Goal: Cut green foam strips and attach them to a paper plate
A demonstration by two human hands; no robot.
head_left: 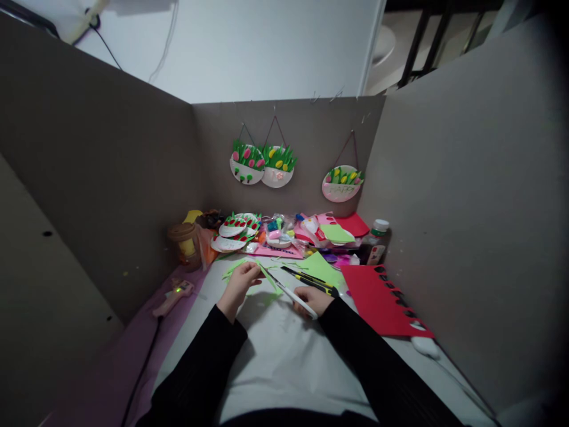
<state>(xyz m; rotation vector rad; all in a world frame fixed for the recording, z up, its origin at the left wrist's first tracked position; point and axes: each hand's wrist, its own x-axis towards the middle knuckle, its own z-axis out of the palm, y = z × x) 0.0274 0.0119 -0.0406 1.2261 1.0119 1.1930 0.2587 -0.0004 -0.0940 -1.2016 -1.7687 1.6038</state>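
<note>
My left hand pinches a narrow piece of light green paper over the middle of the table. White-handled scissors are in my right hand, their blades pointing up and left to the green paper. The blades meet the paper close to my left fingertips. Green paper scraps lie behind and beside my left hand. Just beyond my right hand rest black-and-yellow utility knives, partly over a larger light green sheet.
Red sheet with cut-out holes lies at right, near a dark bottle. A pink glue gun with a cord and a brown cup are at left. Paper-plate flower baskets are stacked behind; others hang on the grey partition.
</note>
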